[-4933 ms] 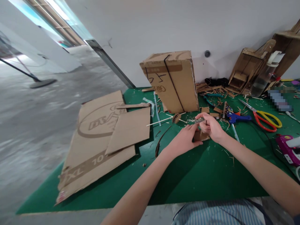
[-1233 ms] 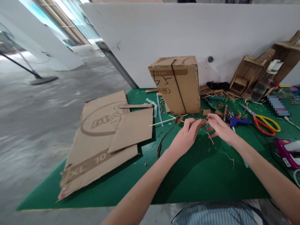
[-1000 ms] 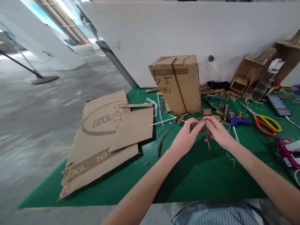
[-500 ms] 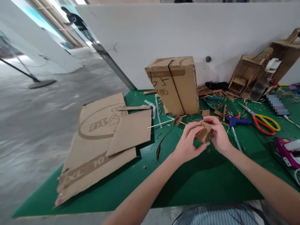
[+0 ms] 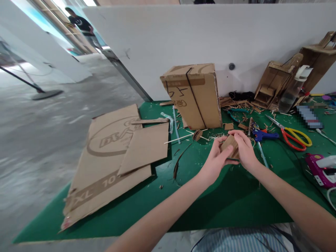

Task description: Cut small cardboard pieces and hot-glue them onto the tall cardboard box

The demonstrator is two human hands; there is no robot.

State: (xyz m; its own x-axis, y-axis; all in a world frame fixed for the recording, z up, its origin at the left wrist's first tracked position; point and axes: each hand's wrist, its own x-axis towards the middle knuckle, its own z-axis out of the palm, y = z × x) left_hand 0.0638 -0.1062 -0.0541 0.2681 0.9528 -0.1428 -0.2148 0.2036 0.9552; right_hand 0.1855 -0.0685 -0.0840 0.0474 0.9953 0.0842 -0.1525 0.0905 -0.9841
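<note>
A small folded cardboard piece (image 5: 231, 146) is held just above the green table, gripped from both sides. My left hand (image 5: 216, 159) is closed on it, the thumb lying across its face. My right hand (image 5: 244, 148) closes on its right edge with bent fingers; some fingertips are hidden behind the piece. Left of the hands lies a round cardboard disc (image 5: 197, 135) with thin sticks passing through or beside it. Behind stands a tall cardboard box (image 5: 201, 98) with a dark cord down its front. To the right lies a blue glue gun (image 5: 264, 135).
Flat cardboard sheets (image 5: 110, 157) cover the table's left side. Scissors (image 5: 294, 134), teal-handled pliers (image 5: 237, 113), a purple tool (image 5: 321, 171), a phone (image 5: 309, 117) and a bottle (image 5: 292, 92) are at right, among scraps. A white partition (image 5: 157, 42) runs behind; another person (image 5: 82, 28) stands far left.
The small cardboard piece has been turned in my hands, and my left thumb now presses across its face. Both hands remain in nearly the same spot. The distant person has shifted posture.
</note>
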